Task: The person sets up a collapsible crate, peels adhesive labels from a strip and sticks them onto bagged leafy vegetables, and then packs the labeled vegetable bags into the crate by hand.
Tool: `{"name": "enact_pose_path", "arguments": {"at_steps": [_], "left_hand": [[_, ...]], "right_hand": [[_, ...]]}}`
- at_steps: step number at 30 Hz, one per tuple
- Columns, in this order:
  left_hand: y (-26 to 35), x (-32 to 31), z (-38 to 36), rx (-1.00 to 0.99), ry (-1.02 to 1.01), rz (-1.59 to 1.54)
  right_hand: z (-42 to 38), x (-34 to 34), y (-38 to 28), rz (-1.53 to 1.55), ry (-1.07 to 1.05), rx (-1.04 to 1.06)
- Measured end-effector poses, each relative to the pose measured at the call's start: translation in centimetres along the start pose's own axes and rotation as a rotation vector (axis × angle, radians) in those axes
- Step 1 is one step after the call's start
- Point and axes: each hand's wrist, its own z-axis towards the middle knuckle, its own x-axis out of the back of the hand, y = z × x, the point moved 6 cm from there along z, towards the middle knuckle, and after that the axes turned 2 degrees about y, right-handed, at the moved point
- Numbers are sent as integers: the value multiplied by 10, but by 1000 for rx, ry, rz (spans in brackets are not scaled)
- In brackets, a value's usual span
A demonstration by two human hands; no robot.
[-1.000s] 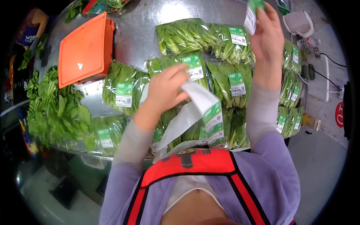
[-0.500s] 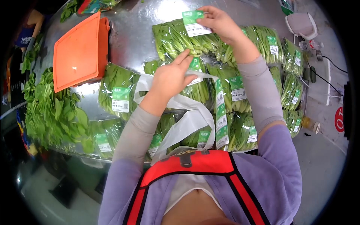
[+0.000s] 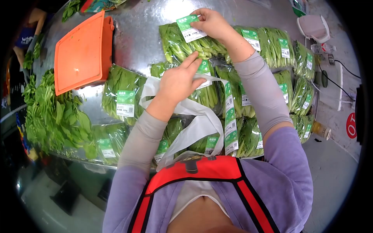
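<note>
Between the thumb and fingers of my right hand (image 3: 211,24) is a green and white label (image 3: 191,28), lying over the upper left part of a clear bag of leafy greens (image 3: 171,44). My left hand (image 3: 178,81) has its fingers apart, with the fingertips at the lower edge of that bag. Below my left hand lies a white plastic strap (image 3: 198,110). A strip of several green and white labels (image 3: 230,124) hangs down beside it. More bagged greens with labels (image 3: 125,93) lie around both hands in rows.
An orange crate (image 3: 79,54) stands at the left on the metal table (image 3: 136,37), with loose leafy greens (image 3: 58,116) below it. At the right edge are a clear bottle (image 3: 323,48), a pale container (image 3: 313,27) and black cables. Part of another person (image 3: 35,29) shows at far left.
My right hand has moved left and slightly down with the label, which now lies over the bag's upper left part. My left hand has barely moved.
</note>
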Motion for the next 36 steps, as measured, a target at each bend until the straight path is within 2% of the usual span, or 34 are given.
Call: {"name": "enact_pose_path", "arguments": {"at_steps": [1, 3, 7, 8, 10, 13, 14, 16, 17, 18, 19, 21, 22, 24, 25, 29, 31, 33, 34, 36], "left_hand": [[0, 0, 0, -2, 0, -1], [1, -1, 0, 7, 4, 10], [-1, -4, -1, -12, 21, 22], [-1, -4, -1, -2, 16, 36], [-2, -8, -1, 24, -16, 60], [1, -6, -2, 33, -1, 62], [1, -6, -3, 30, -3, 65], [1, -4, -3, 32, -19, 53], [2, -4, -4, 39, -40, 46], [5, -1, -3, 34, -40, 46], [11, 2, -1, 16, -84, 24], [24, 6, 5, -5, -138, 3], [41, 6, 11, -115, -131, -29], [67, -5, 24, -283, -123, -54], [75, -13, 33, -291, -129, -57], [96, -44, 73, -321, -154, -5], [90, -64, 88, -272, -143, 64], [84, -77, 91, -251, -158, 38], [82, -81, 90, -264, -135, 34], [81, -82, 92, -280, -118, 27]], "right_hand": [[-2, 0, -2, -1, 2, -1], [-11, 3, -12, -397, 109, 68], [-43, -3, -32, -751, 387, 180], [-43, -5, -31, -756, 395, 182], [-55, -6, -43, -912, 555, 526], [-52, 23, -22, -1045, 568, 418], [-54, 48, -16, -1056, 627, 241], [-68, 104, 17, -853, 815, 203], [-75, 128, 33, -817, 828, 146], [-80, 148, 51, -798, 787, 54], [-85, 161, 56, -799, 791, 52], [-85, 171, 78, -571, 515, -109], [-83, 173, 84, -549, 445, -92], [-79, 174, 83, -635, 426, -68], [-77, 173, 79, -727, 402, -36], [-64, 180, 96, -778, 455, -68], [-69, 187, 91, -695, 468, -110], [-71, 189, 86, -643, 481, 53], [-72, 189, 89, -641, 482, 43], [-76, 176, 84, -638, 349, 159]]}}
